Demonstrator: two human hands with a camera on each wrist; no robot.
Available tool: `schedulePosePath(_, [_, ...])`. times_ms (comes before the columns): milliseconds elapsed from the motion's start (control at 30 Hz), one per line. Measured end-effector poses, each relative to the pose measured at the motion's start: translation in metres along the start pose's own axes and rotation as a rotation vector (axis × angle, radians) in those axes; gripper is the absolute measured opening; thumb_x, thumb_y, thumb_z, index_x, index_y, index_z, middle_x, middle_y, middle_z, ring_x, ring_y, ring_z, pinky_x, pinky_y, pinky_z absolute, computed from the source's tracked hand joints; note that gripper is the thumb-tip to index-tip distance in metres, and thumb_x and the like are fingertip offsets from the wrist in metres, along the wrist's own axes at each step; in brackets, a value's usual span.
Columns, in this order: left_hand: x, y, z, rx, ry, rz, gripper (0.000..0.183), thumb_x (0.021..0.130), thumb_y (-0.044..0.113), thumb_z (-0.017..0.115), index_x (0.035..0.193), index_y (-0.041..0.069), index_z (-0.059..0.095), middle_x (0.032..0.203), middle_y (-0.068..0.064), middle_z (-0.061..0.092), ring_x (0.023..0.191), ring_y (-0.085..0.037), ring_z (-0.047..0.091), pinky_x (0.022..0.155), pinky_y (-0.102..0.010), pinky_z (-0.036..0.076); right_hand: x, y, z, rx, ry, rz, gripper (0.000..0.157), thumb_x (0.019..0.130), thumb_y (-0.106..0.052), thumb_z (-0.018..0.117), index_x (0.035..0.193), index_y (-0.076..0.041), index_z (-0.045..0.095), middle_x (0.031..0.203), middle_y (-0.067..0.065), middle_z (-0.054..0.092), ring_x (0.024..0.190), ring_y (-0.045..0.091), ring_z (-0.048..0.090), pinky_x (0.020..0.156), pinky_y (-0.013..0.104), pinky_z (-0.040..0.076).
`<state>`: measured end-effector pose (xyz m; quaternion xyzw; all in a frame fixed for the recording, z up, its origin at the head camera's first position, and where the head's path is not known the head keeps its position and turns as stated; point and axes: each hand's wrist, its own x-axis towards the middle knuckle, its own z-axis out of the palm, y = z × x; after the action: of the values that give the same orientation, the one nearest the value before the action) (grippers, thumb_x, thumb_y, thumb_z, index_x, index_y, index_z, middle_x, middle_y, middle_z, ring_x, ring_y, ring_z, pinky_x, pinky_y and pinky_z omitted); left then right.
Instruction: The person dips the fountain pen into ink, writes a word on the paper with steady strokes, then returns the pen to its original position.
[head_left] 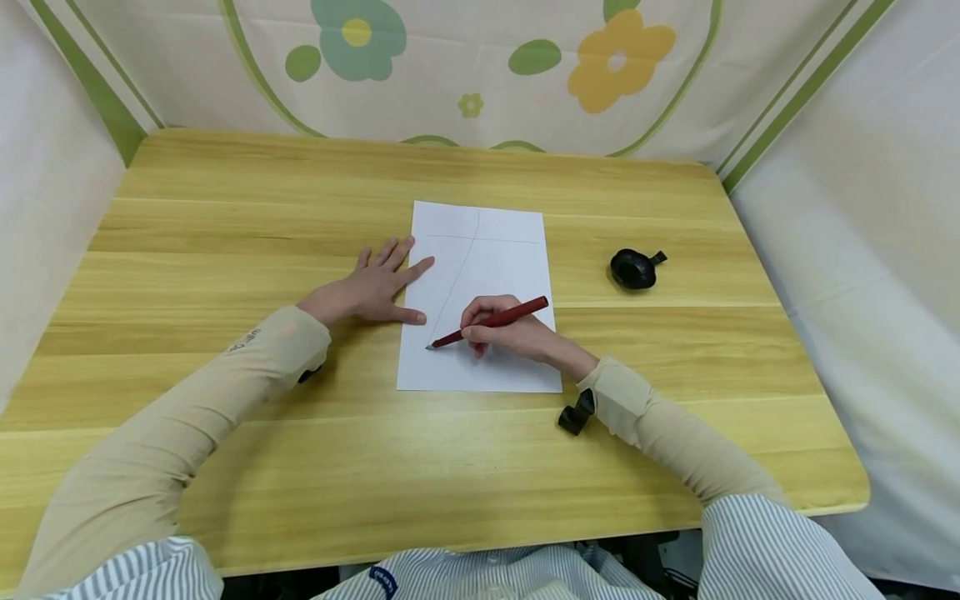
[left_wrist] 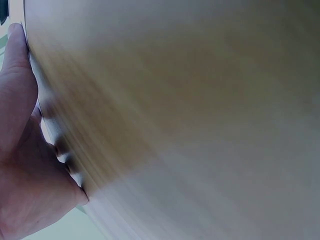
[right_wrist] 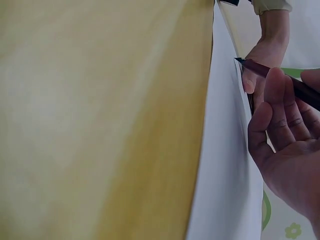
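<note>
On the wood-grain counter (head_left: 420,475) lies a white paper sheet (head_left: 513,271) bearing two thin crossing lines (head_left: 476,239). Right hand (head_left: 510,332) pinches a dark red pen (head_left: 519,312), tip at the longer line's lower end. Left hand (head_left: 375,290), fingers spread wide, rests across the sheet's left edge.

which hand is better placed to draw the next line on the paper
Probably the right hand: it grips the dark red pen, tip down at the lower left of the paper. The left hand lies spread across the paper's left edge, without a pen.
</note>
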<state>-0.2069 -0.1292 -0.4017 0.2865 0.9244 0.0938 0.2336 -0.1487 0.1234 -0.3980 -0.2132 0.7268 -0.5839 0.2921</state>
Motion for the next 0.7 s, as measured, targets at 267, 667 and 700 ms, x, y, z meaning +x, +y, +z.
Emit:
schedulePosePath(267, [0.0000,-0.0007,0.0012,0.009,0.003,-0.003,0.096,0.084,0.064,0.056,0.154,0.024,0.004,0.158,-0.017,-0.018,0.145,-0.043,-0.013,0.109,-0.069,-0.002,-0.0003,0.0010,0.0015,-0.002,-0.005,-0.006,0.009,0.089,-0.006,0.058,0.094,0.001,0.059,0.069,0.006,0.062,0.061,0.016,0.059,0.061,0.025,0.048])
schedulePosePath(667, [0.0002,-0.0010,0.0012,-0.007,0.001,-0.002,0.096,0.084,0.064,0.055,0.154,0.024,0.002,0.157,-0.016,-0.021,0.145,-0.041,-0.015,0.110,-0.068,-0.004,-0.0001,-0.0035,-0.0022,0.021,0.037,-0.045,0.010,0.090,-0.004,0.057,0.096,0.004,0.058,0.070,0.006,0.063,0.061,0.015,0.062,0.061,0.027,0.050])
schedulePosePath(700, [0.0005,-0.0013,0.0013,-0.008,0.002,0.000,0.097,0.084,0.065,0.055,0.154,0.025,0.002,0.157,-0.016,-0.021,0.145,-0.041,-0.015,0.110,-0.068,-0.004,0.0008,-0.0052,-0.0053,0.032,0.064,-0.054,0.010,0.090,-0.003,0.057,0.096,0.005,0.058,0.070,0.006,0.064,0.062,0.014,0.062,0.062,0.027,0.052])
